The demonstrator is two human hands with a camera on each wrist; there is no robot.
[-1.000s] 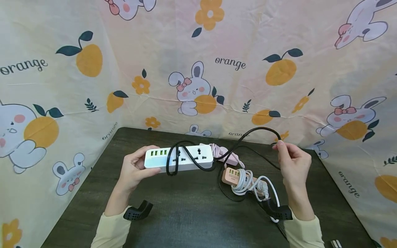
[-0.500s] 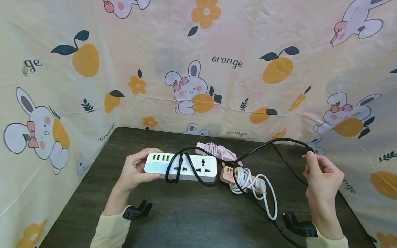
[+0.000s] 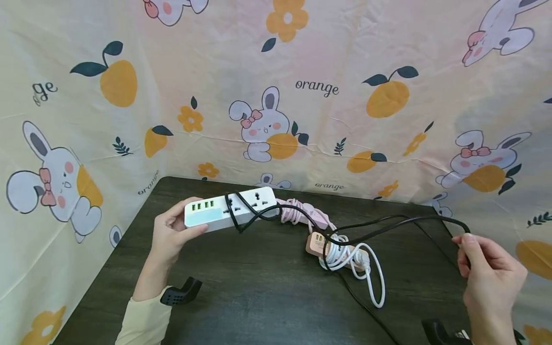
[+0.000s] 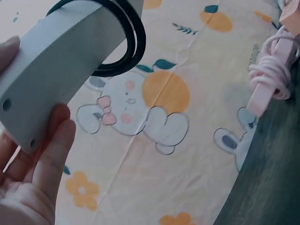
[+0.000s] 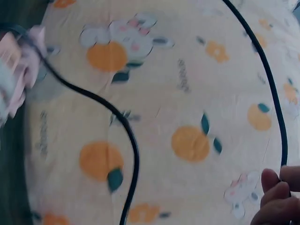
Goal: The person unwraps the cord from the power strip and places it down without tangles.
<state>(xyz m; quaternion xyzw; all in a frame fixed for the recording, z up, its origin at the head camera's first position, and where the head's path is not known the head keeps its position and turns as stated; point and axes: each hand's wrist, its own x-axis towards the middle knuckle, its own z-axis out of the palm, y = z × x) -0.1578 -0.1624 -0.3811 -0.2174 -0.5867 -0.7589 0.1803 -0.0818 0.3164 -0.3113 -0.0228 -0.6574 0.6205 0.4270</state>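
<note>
Head: right hand (image 3: 493,275) has pulled farther right, pinching the black cable (image 3: 440,217); left hand (image 3: 169,232) grips the white power strip (image 3: 217,215), now tilted, over the table (image 3: 241,292). Loops on it look smaller; I'd call unwinding partway.
Left wrist: cable loops still hang off the strip.
Right wrist: cable curves, slack.

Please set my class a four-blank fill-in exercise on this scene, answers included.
The left hand grips the white power strip by one ____.
The right hand pinches a cord coloured ____.
The peach strip is wrapped in a ____ cable.
The pink strip lies ____ from the person than the peach strip.

Missing words: end; black; white; farther.
</note>
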